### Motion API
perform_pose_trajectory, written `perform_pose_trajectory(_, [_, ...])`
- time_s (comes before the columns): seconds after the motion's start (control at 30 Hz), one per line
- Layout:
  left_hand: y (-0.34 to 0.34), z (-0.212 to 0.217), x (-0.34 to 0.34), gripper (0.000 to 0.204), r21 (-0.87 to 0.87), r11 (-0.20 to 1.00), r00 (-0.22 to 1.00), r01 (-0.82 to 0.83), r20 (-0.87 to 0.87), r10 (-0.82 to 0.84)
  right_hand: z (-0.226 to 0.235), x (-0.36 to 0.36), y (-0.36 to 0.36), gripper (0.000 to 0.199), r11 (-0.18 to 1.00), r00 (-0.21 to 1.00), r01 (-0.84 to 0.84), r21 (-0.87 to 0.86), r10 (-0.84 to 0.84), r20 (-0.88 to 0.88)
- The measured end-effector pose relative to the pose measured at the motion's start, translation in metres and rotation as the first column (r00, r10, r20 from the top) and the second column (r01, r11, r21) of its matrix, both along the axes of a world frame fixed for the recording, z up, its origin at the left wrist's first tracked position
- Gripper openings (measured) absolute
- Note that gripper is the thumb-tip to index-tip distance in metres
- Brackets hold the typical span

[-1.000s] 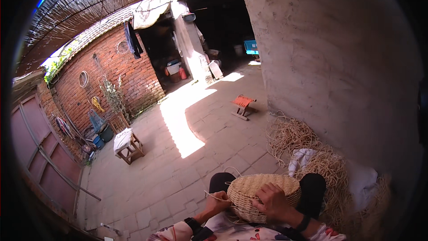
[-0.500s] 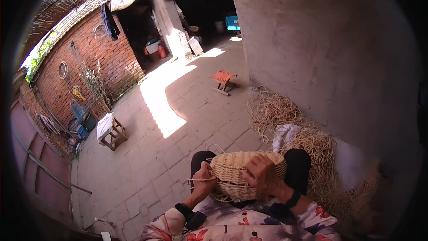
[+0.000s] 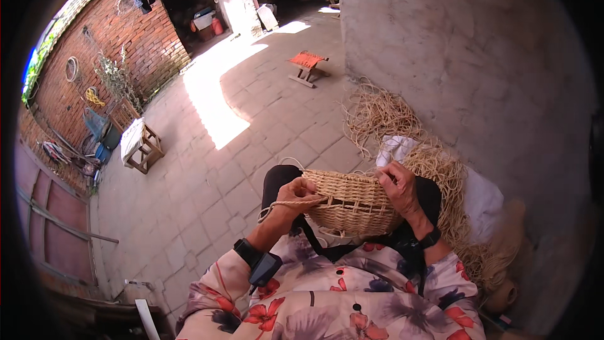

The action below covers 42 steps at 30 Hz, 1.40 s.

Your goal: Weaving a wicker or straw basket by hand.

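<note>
A woven straw basket (image 3: pixel 355 217) rests tilted in my lap between my knees, with an open gap running across its side where the upright strands show. At its left end my left hand (image 3: pixel 293 196) is closed, pinching a twisted straw cord (image 3: pixel 269 209) against the weave; the cord's loose end loops out past the wrist. My right hand (image 3: pixel 400 190) grips the basket's upper right edge, thumb and fingers bent over it. Whether a strand lies in the right fingers cannot be made out.
Heaps of loose straw cord (image 3: pixel 385 110) lie along the grey wall (image 3: pixel 453 75) to my right, around white sacks (image 3: pixel 481 208). An orange-topped folding stool (image 3: pixel 307 60) stands ahead on the paving. A wooden stool with a white cover (image 3: pixel 133 137) is at the left.
The view has tipped lower. My right hand has moved from the basket's near face to its upper right edge. The basket has turned, showing more of its side and gap.
</note>
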<state>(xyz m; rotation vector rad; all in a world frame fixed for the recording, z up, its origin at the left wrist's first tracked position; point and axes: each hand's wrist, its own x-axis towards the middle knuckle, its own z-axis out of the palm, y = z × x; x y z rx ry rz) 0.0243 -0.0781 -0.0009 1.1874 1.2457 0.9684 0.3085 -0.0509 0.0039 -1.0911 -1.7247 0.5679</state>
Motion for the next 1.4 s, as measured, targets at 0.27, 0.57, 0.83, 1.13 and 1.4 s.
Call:
perform_pose_trajectory(0.27, [0.002,-0.049,-0.142,0.024,0.096,0.948,0.841,-0.304,-0.440,0.315,-0.014,0.004,0.006,0.021,0.998,1.000,0.023,-0.054,-0.024,-0.017])
perform_pose_trajectory(0.57, [-0.006,-0.032,-0.135,0.018,-0.145,0.976,0.948,-0.163,0.252,0.195,-0.014,0.009,0.007,0.018,0.982,0.999,0.051,-0.183,-0.048,0.021])
perform_pose_trajectory(0.83, [-0.026,0.096,-0.074,0.016,0.238,0.966,0.935,0.098,0.311,-0.171,0.107,-0.082,0.008,0.036,0.941,0.931,-0.336,0.037,0.338,-0.140])
perform_pose_trajectory(1.13, [0.005,0.055,-0.061,0.017,0.265,0.962,0.887,0.067,0.425,-0.179,0.106,-0.110,-0.040,0.037,0.798,0.859,-0.505,-0.328,0.428,-0.280])
perform_pose_trajectory(1.4, [0.014,-0.030,-0.043,0.017,0.510,0.828,0.951,0.233,-0.299,-0.083,0.101,-0.069,-0.026,0.034,0.841,0.867,-0.402,-0.362,0.221,-0.447])
